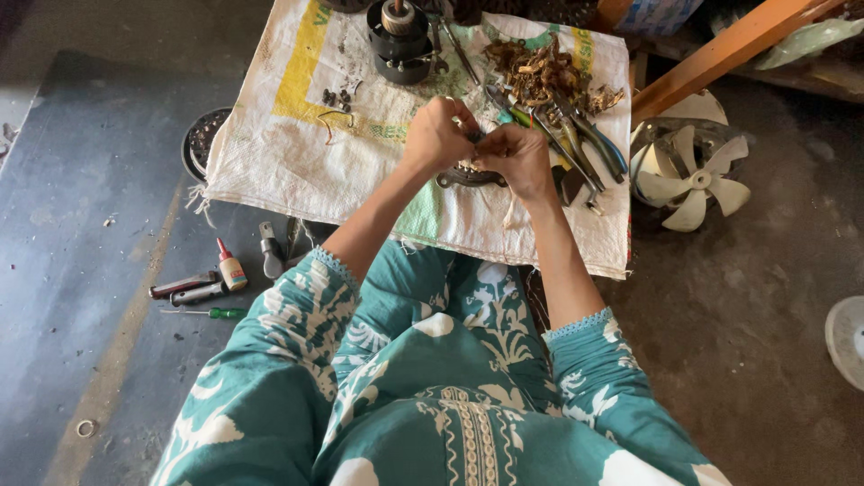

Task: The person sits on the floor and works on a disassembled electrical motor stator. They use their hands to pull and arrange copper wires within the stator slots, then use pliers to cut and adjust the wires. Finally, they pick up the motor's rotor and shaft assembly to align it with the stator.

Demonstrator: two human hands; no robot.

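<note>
The woven sack [297, 157] covers the floor under my work. The dark round winding part [470, 176] lies on it at 6 o'clock from my knuckles, directly below both hands. My left hand [438, 135] and right hand [517, 157] meet above it, fingers [468, 135] pinched narrow on something small I cannot identify.

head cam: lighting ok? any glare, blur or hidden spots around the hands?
Head view: soft daylight, no hard glare; the white sack is bright but readable. Left hand and right hand are slightly soft and cover the small part they pinch over the dark ring. The pliers are sharp; the floor corners fall dim; edges bend slightly.
</note>
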